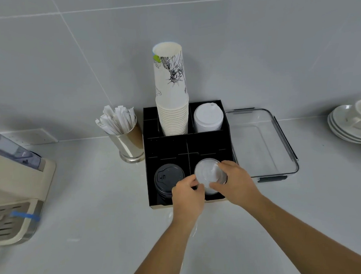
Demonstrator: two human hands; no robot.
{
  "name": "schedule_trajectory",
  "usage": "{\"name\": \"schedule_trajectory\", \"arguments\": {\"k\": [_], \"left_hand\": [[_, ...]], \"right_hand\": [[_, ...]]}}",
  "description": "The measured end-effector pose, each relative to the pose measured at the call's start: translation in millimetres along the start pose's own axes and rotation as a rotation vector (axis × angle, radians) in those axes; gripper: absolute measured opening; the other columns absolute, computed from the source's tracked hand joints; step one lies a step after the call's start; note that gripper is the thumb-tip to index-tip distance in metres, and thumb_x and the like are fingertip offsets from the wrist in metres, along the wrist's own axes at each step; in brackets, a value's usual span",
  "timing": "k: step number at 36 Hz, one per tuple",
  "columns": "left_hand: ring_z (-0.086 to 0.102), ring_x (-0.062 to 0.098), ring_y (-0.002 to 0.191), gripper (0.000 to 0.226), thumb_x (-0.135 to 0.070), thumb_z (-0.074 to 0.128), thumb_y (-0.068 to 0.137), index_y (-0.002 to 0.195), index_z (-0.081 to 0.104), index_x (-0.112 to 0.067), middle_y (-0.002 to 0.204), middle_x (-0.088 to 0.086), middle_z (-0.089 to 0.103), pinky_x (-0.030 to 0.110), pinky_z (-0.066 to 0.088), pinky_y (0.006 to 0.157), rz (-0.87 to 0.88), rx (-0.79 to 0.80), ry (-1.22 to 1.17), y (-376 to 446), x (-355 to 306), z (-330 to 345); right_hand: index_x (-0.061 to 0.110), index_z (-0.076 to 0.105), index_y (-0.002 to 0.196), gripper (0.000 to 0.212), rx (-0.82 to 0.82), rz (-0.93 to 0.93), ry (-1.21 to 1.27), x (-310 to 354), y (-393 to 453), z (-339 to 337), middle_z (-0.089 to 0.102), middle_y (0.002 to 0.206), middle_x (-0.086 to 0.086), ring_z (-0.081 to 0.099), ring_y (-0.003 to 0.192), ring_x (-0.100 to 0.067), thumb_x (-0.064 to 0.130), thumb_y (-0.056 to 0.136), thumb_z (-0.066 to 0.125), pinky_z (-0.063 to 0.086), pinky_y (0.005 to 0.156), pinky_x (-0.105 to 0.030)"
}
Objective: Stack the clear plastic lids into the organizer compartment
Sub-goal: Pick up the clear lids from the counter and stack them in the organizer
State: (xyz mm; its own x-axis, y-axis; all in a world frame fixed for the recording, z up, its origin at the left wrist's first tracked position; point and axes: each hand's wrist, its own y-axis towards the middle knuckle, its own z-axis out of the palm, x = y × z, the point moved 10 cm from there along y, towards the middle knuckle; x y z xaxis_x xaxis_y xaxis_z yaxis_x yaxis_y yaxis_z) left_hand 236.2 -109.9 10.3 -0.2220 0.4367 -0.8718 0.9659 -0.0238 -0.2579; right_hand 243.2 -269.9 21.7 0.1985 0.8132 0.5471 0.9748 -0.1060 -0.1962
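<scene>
A black organizer point(167, 145) stands on the counter against the wall. In its front right compartment sits a stack of clear plastic lids point(208, 173). My left hand point(188, 195) pinches the stack's near left edge with thumb and fingers. From the right, my right hand point(234, 183) grips the stack, fingers over its rim. Black lids point(169, 177) fill the front left compartment. A faint clear lid point(195, 229) seems to lie on the counter under my left wrist, mostly hidden.
Stacked paper cups point(172, 108) and white lids point(208, 118) fill the organizer's back compartments. A metal cup of wrapped straws point(126, 137) stands to its left, a clear container point(262, 145) to its right. A beige machine point(14, 189) sits far left, stacked white dishes point(348, 123) far right.
</scene>
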Motion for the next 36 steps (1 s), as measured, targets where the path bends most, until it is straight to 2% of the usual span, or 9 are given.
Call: {"name": "schedule_trajectory", "arguments": {"k": [2,4,8,16,20,24,28,33,36], "left_hand": [[0.053,0.015,0.069,0.013,-0.004,0.058,0.090,0.083,0.068,-0.001,0.077,0.012,0.070,0.036,0.052,0.065,-0.004,0.008,0.043,-0.2,1.5,1.5],[0.053,0.014,0.064,0.013,-0.005,0.058,0.090,0.084,0.069,-0.003,0.080,0.011,0.073,0.029,0.050,0.060,-0.009,0.015,0.098,-0.7,2.6,3.1],[0.043,0.015,0.055,0.016,-0.008,0.056,0.091,0.079,0.063,-0.001,0.075,0.014,0.069,0.022,0.036,0.051,-0.003,0.041,0.213,0.5,2.6,7.6],[0.033,0.016,0.050,0.024,-0.004,0.052,0.089,0.066,0.047,-0.003,0.058,0.004,0.047,0.024,0.032,0.048,-0.033,0.103,0.293,3.1,-2.7,8.2],[0.049,0.021,0.061,0.017,-0.003,0.049,0.089,0.080,0.062,0.004,0.082,0.015,0.070,0.027,0.040,0.052,-0.070,0.127,0.262,4.2,-0.1,8.3],[0.050,0.023,0.063,0.017,-0.002,0.048,0.088,0.083,0.063,0.005,0.087,0.015,0.075,0.032,0.044,0.055,-0.057,0.136,0.210,3.8,-0.7,8.2],[0.048,0.018,0.058,0.017,-0.002,0.050,0.088,0.083,0.065,0.003,0.074,0.011,0.068,0.028,0.043,0.053,-0.060,0.119,0.187,4.0,-0.3,5.9],[0.042,0.011,0.048,0.016,-0.005,0.053,0.088,0.077,0.063,0.000,0.061,0.001,0.057,0.020,0.035,0.047,-0.041,0.110,0.178,-0.6,-1.8,1.9],[0.034,0.013,0.044,0.022,-0.005,0.053,0.087,0.065,0.054,-0.009,0.047,-0.007,0.044,0.015,0.029,0.043,-0.007,0.088,0.170,-4.4,-4.8,-5.3]], "right_hand": [[0.011,0.056,0.130,0.060,0.035,0.008,-0.023,-1.6,0.1,4.7,0.054,0.133,-0.003,0.054,0.115,-0.023,0.038,0.080,0.074,0.049,0.095,-0.033],[0.008,0.054,0.128,0.061,0.052,0.013,-0.038,-3.5,0.6,7.8,0.053,0.135,-0.007,0.052,0.119,-0.027,0.042,0.080,0.072,0.048,0.096,-0.037],[0.007,0.054,0.113,0.053,0.027,-0.014,-0.043,-2.4,-0.1,9.7,0.052,0.114,-0.001,0.051,0.097,-0.020,0.043,0.079,0.072,0.043,0.076,-0.028],[0.007,0.052,0.105,0.046,0.032,-0.025,-0.058,1.1,0.6,14.2,0.041,0.102,0.008,0.049,0.086,-0.017,0.040,0.081,0.072,0.038,0.070,-0.024],[0.007,0.051,0.104,0.044,0.060,-0.008,-0.054,1.1,1.7,15.8,0.041,0.100,0.008,0.049,0.085,-0.018,0.039,0.081,0.072,0.038,0.069,-0.024],[0.006,0.052,0.110,0.048,0.068,0.004,-0.053,0.4,2.0,16.2,0.042,0.105,0.007,0.052,0.091,-0.020,0.039,0.082,0.071,0.038,0.070,-0.023],[0.004,0.053,0.119,0.053,0.061,0.006,-0.059,2.6,-0.3,14.0,0.045,0.125,0.002,0.055,0.105,-0.024,0.039,0.082,0.070,0.041,0.077,-0.025],[0.005,0.054,0.116,0.047,0.047,0.002,-0.059,5.4,-4.8,8.7,0.044,0.107,0.003,0.052,0.092,-0.019,0.035,0.083,0.069,0.039,0.072,-0.024],[0.009,0.052,0.129,0.052,0.058,0.000,-0.043,5.7,-9.3,5.9,0.048,0.126,-0.002,0.054,0.113,-0.025,0.034,0.086,0.067,0.040,0.079,-0.023]]}}
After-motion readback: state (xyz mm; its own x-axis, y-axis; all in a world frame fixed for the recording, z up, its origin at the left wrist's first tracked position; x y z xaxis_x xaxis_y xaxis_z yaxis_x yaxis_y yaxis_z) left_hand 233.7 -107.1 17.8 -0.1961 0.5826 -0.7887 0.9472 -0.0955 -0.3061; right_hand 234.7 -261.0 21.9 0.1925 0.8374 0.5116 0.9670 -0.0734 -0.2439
